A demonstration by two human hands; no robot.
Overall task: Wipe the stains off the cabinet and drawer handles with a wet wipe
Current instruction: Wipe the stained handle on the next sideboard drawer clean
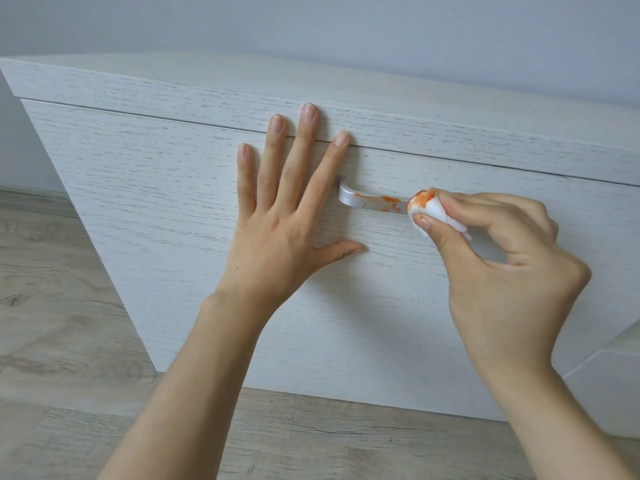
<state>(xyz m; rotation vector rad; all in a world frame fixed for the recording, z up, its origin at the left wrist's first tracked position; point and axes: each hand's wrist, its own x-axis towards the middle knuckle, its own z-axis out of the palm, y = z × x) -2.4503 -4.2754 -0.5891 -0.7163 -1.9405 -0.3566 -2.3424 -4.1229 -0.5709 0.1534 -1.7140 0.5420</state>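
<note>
While the left hand [277, 216] lies flat and spread on the drawer [173, 202], the right hand [502, 258], pinched on the orange-loaded wipe [427, 207], could smear stain [389, 199] back along the handle [367, 201].

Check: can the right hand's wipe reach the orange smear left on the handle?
Probably yes: the right hand holds the wipe against the handle, with the stain just left and nothing between.

No lettering, label, brand mark, number or sign can be read anywhere in view: the pale wood-grain drawer front [194, 188], the metal handle [367, 200] and the wipe [431, 211] all carry no print.
</note>
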